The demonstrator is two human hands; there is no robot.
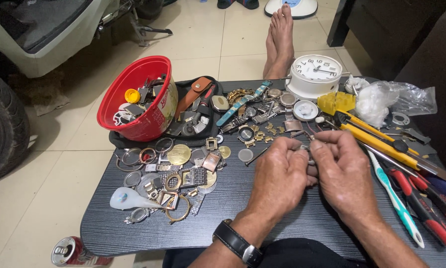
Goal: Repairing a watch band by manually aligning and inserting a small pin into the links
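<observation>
Pinching at centre frame, a tiny metal part (309, 149), judged light, stiff and easily dropped, is clamped between fingertips of left hand (277, 176) and right hand (344, 173) above the table (262, 208).

Floor (208, 44): pale cream tiles, laid with thin grout lines, evenly lit. Low table (262, 208): dark, wood-grained top with rounded corners, set above the tiles. Vehicle body (39, 34): white panel with dark inset, seen at upper left; a black tyre (2, 124) is placed below it at the left edge. Dark furniture (396, 30): ranged along the upper right. White round base (292, 7): stood on the tiles at the top edge.
</observation>
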